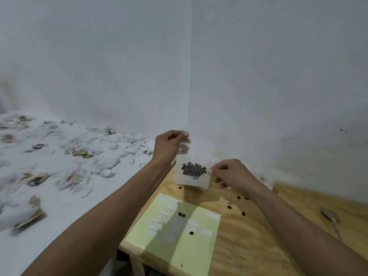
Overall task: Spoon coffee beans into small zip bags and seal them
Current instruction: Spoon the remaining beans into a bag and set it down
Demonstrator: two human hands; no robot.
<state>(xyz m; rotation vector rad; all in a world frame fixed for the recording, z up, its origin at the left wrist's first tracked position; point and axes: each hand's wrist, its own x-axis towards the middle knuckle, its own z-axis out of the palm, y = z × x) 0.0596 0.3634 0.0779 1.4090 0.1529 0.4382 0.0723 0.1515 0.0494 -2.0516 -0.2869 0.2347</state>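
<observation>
A small clear zip bag [192, 177] hangs above the far end of the wooden table [249, 240], with a dark cluster of coffee beans [193, 169] inside it. My left hand [169, 146] pinches the bag's top left corner. My right hand [231, 172] pinches its right edge. A metal spoon [331, 219] lies on the table at the right, away from both hands. Several loose beans [229, 206] are scattered over the table.
A pale yellow-green sheet [179, 228] with small white labels and a few stray beans covers the table's near left part. White walls meet in a corner just behind the bag. The floor on the left is littered with torn paper scraps [79, 152].
</observation>
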